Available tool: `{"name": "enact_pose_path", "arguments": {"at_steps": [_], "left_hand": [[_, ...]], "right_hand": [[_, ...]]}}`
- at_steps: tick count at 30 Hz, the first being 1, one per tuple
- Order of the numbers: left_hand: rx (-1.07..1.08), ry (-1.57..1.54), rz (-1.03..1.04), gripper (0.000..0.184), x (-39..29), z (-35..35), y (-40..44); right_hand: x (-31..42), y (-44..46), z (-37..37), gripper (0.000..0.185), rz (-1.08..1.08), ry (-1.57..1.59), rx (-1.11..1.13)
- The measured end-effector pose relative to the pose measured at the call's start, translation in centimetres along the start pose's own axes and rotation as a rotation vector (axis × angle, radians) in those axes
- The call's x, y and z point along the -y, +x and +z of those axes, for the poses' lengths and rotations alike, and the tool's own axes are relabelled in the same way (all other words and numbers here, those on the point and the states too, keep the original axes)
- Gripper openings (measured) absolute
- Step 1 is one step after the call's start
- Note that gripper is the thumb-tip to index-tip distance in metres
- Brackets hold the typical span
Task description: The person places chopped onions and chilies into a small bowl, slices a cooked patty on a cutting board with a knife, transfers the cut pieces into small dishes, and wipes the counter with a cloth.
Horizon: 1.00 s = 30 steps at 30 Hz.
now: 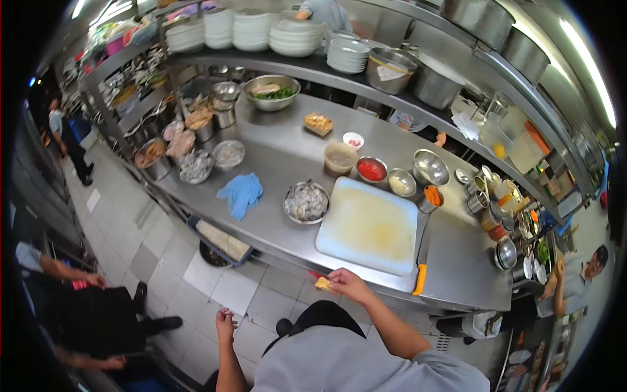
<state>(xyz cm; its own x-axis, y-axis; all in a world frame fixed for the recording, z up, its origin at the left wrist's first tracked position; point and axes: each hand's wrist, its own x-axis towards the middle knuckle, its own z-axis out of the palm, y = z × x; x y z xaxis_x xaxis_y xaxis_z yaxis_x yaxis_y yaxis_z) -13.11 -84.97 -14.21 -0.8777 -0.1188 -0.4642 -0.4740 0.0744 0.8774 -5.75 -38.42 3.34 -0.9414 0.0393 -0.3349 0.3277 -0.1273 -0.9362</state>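
Note:
My right hand (345,285) is closed on a small yellowish food piece (323,283), held before my body at the counter's front edge. Lower and to the left, my left hand (226,323) hangs over the floor with its fingers curled; whether it holds anything is too small to tell. Nearest to my right hand on the counter lies a white cutting board (369,225) with a yellow stain. A knife with a yellow handle (420,279) rests along its right side. Left of the board stands a bowl of greyish seafood (306,202).
Behind the board are a tub of brown liquid (340,159), a bowl of red food (371,169) and a metal bowl (430,168). A blue cloth (241,195) lies left. Stacked plates (296,36) fill the shelf. People stand at left and right.

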Motion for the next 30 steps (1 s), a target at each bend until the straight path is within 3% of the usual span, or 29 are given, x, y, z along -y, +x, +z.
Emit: {"name": "enact_pose_path", "arguments": {"at_steps": [4,6,9,11,13,14,15,16,17,22,24,25,28,30], "left_hand": [[0.084,0.089,0.256,0.021,-10.9,5.3,8.9],[0.139,0.025,0.705,0.026,-15.8,9.0,14.4],[0.024,0.328,0.751,0.034,-24.5,14.0,19.0],[-0.027,0.482,0.914,0.038,-29.3,18.1,21.8],[-0.098,0.688,1.158,0.043,-29.2,21.0,26.1],[-0.117,0.767,1.083,0.046,-29.6,21.7,25.9],[-0.131,0.846,1.005,0.048,-29.4,22.7,24.8],[-0.138,0.927,0.921,0.050,-29.0,23.4,23.9],[-0.231,0.894,0.994,0.049,-28.1,24.0,24.3],[-0.071,0.665,1.046,0.033,-27.1,24.6,24.4],[-0.059,0.784,1.066,0.034,-29.0,23.8,23.7],[0.013,0.855,0.949,0.039,-30.5,23.4,22.9],[-0.067,0.882,1.040,0.048,-31.9,23.2,22.3],[0.009,0.835,1.051,0.051,-32.6,23.6,23.1]], "right_hand": [[4.9,1.2,-2.8,0.021,-0.095,0.068,-0.230],[7.3,2.3,-4.7,0.017,-0.196,0.038,-0.301],[12.8,4.0,-7.0,0.016,-0.336,0.015,-0.457],[23.4,5.6,-7.8,0.014,-0.571,-0.467,-0.674],[32.6,6.6,-6.2,0.015,-0.820,-0.665,-0.744],[36.8,7.4,-5.5,0.013,-0.865,-0.753,-0.796],[39.9,9.2,-6.0,0.012,-1.086,-0.921,-0.864],[44.0,10.7,-5.6,0.014,-1.157,-1.032,-0.890],[47.3,12.3,-5.3,0.014,-1.212,-1.109,-0.953],[58.0,21.4,-7.9,0.021,-0.787,-1.733,-1.063],[59.5,25.3,-10.9,0.024,-0.679,-1.791,-0.994],[60.1,26.2,-11.8,0.022,-0.583,-1.796,-0.949],[60.9,25.7,-11.5,0.021,-0.414,-1.726,-0.844],[60.4,24.3,-11.0,0.023,-0.986,-1.619,-0.896]]}}
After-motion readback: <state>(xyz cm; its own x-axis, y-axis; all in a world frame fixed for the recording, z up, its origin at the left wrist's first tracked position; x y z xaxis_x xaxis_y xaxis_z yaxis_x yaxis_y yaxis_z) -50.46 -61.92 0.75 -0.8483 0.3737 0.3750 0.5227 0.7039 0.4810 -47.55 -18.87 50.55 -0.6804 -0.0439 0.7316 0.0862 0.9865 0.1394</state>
